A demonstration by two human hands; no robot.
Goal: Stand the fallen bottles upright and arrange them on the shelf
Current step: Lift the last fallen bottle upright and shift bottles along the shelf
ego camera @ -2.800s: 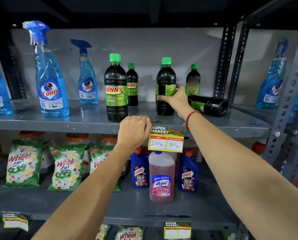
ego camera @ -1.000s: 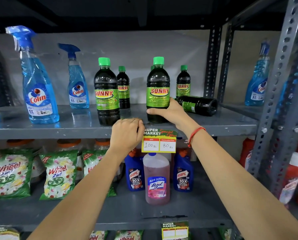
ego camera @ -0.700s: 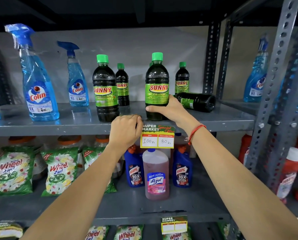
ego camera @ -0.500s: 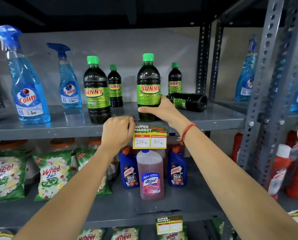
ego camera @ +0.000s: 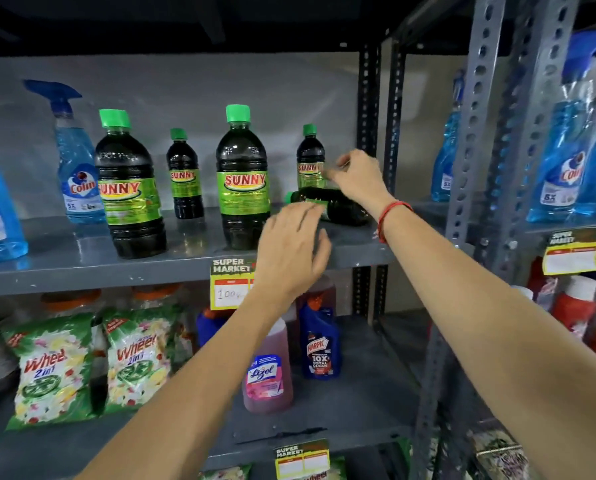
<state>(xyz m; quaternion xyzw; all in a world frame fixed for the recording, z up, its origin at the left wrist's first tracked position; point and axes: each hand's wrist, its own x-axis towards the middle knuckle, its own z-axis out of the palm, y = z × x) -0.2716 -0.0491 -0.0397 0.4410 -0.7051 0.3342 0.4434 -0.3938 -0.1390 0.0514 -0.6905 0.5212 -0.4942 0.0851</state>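
Note:
One dark Sunny bottle (ego camera: 338,204) with a green cap lies on its side at the right end of the grey shelf (ego camera: 81,265), cap pointing left. My right hand (ego camera: 357,178) hovers just above it, fingers loosely curled, holding nothing. My left hand (ego camera: 291,251) is raised in front of the shelf edge with fingers spread, its tips near the fallen bottle's cap end. Two large Sunny bottles (ego camera: 242,178) (ego camera: 128,188) stand upright at the front, and two small ones (ego camera: 184,174) (ego camera: 310,157) stand behind them.
Blue Colin spray bottles (ego camera: 76,157) stand at the left of the shelf and on the neighbouring rack (ego camera: 563,174). A perforated grey upright (ego camera: 469,140) rises right of my right arm. A price tag (ego camera: 230,282) hangs on the shelf edge; cleaners and detergent packs (ego camera: 52,368) fill the shelf below.
My right hand let go of the front Sunny bottle and moved right, over the fallen bottle. My left hand opened from a fist and rose towards the fallen bottle. The view shifted right.

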